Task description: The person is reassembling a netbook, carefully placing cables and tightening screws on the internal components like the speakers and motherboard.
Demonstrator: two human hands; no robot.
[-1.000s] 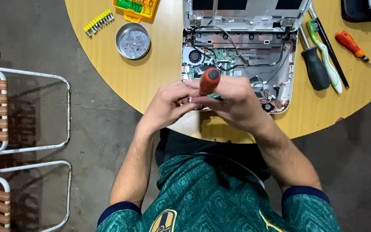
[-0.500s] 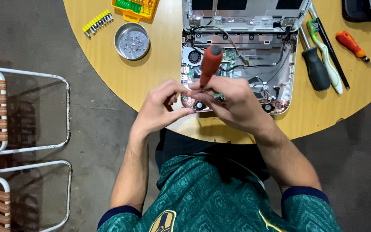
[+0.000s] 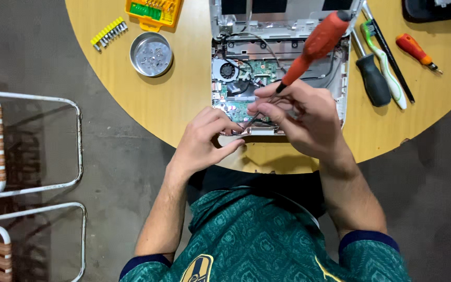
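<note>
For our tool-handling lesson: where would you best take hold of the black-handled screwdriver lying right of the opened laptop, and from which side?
Grip the black-handled screwdriver around its thick black handle, probably coming from above. It lies flat on the round table, handle toward the person, thin shaft pointing away.

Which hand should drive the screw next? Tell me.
Probably the right hand: it already grips the red screwdriver, tip angled down onto the open laptop near its front edge. The left hand holds no tool and rests at that edge beside the tip.
</note>
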